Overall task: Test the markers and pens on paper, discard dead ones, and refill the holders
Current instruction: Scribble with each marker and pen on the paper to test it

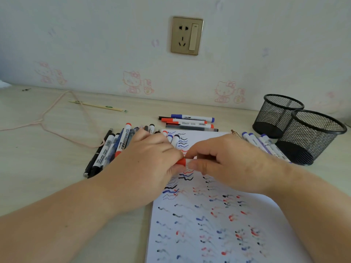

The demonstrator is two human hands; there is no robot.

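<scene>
Red-capped marker (183,161) between both hands (150,164)

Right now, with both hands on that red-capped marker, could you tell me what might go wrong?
1. The left hand and right hand grip the red-capped white marker above the scribbled white paper; an exposed tip could smear it.
2. The loose pens by the two empty black mesh holders could roll.

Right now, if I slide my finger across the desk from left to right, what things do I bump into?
Pink cord → pile of pens → left hand → red marker → right hand → blue markers → mesh holders.
</scene>
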